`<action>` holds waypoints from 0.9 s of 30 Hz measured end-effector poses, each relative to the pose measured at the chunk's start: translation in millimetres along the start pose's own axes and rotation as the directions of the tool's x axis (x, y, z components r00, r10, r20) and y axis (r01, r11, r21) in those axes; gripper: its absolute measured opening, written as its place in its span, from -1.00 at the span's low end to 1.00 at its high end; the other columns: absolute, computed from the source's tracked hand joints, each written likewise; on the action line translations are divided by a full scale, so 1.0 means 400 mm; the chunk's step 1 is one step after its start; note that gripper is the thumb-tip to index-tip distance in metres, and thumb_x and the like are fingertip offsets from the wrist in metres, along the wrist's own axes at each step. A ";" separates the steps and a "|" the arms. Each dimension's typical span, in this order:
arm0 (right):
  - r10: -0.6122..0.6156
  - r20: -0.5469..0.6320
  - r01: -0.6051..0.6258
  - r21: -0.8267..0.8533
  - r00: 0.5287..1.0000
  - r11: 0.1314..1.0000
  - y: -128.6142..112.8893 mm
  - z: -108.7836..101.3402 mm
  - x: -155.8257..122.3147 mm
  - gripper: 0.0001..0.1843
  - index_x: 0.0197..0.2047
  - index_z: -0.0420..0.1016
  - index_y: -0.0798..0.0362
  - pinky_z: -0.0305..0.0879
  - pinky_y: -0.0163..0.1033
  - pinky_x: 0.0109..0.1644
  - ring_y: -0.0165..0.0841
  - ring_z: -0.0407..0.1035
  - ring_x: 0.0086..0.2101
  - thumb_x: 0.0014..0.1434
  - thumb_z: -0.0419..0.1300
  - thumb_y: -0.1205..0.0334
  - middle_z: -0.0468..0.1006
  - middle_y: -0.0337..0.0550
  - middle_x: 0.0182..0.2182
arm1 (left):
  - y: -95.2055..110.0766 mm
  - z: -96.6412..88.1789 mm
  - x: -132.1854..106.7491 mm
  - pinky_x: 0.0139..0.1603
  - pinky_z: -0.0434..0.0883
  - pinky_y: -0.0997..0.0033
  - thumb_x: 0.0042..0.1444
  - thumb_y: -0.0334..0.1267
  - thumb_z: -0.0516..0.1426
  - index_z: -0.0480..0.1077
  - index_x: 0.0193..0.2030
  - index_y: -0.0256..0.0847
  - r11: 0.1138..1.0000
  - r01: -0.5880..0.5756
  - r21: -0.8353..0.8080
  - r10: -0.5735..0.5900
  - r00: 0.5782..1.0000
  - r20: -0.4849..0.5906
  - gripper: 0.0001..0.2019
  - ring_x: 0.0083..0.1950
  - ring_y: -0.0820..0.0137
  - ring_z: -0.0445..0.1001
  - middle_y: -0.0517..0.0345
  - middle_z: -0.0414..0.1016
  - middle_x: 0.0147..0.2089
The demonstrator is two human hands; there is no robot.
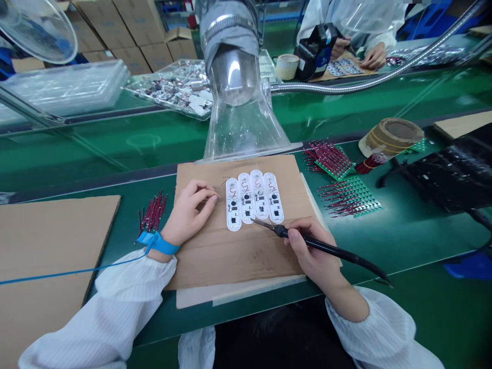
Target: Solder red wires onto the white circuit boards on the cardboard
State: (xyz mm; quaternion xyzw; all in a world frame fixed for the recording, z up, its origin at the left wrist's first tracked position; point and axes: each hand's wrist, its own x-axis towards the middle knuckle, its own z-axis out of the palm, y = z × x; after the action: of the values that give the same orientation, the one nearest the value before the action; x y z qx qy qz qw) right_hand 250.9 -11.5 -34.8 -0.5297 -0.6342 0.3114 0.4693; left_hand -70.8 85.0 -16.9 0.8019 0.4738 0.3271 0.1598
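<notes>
Just ahead of the right hand, four white oblong circuit boards (pixel 253 200) lie side by side on a brown cardboard sheet (pixel 238 261). That right hand (pixel 311 251) grips a black-handled soldering iron (pixel 326 245) like a pen, its metal tip at the boards' lower edge. Left of the boards, the left hand (pixel 188 212) rests empty, fingers loosely curled, a blue wrist strap (pixel 157 243) around its wrist. Farther left lies a bundle of red-sleeved wires (pixel 152 212). Right of the right hand, green boards bristling with red wires (pixel 349 197) sit on a green workbench (pixel 423 246). A clear plastic fume hood (pixel 242 128) stands just beyond the cardboard; across the bench, a co-worker's hands (pixel 372 56) rest over small boards.
</notes>
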 end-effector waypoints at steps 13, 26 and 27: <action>0.038 -0.096 -0.028 0.105 0.995 0.994 0.018 0.011 -0.018 -0.86 -0.02 0.57 -0.10 0.50 -0.25 -0.29 -0.34 0.56 -0.36 0.54 0.31 0.04 0.65 -0.24 -0.30 | -0.004 0.000 -0.003 0.16 0.53 0.14 0.53 -0.23 0.12 0.61 -0.06 -0.22 1.000 0.004 -0.007 -0.004 1.000 0.002 -0.76 0.08 0.22 0.56 -0.01 0.50 0.03; -0.149 -0.713 -0.051 -0.252 0.685 0.966 0.132 -0.456 0.244 -0.48 0.07 0.60 -0.07 0.56 -0.09 -0.21 -0.23 0.54 -0.30 0.45 0.19 -0.35 0.68 -0.05 -0.15 | -0.130 0.041 -0.030 0.06 0.63 0.24 0.49 0.06 0.13 0.66 -0.07 -0.05 0.998 0.060 0.002 -0.060 0.998 0.005 -0.66 0.13 0.17 0.66 0.05 0.57 0.09; -0.126 -0.688 -0.082 -0.261 0.715 0.962 0.150 -0.490 0.264 -0.44 0.03 0.62 -0.08 0.59 -0.05 -0.16 -0.19 0.56 -0.26 0.40 0.21 -0.41 0.70 -0.03 -0.13 | -0.142 0.044 -0.032 0.07 0.65 0.23 0.48 0.08 0.13 0.67 -0.08 -0.04 0.998 0.063 0.016 -0.063 0.998 -0.011 -0.65 0.13 0.16 0.67 0.05 0.59 0.09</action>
State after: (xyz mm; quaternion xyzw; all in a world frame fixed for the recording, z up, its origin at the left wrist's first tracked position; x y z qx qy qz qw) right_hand 455.3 85.0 11.3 -0.6594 -0.4528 -0.0074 0.6001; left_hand -100.4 103.6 -66.9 0.7861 0.5022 0.3222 0.1611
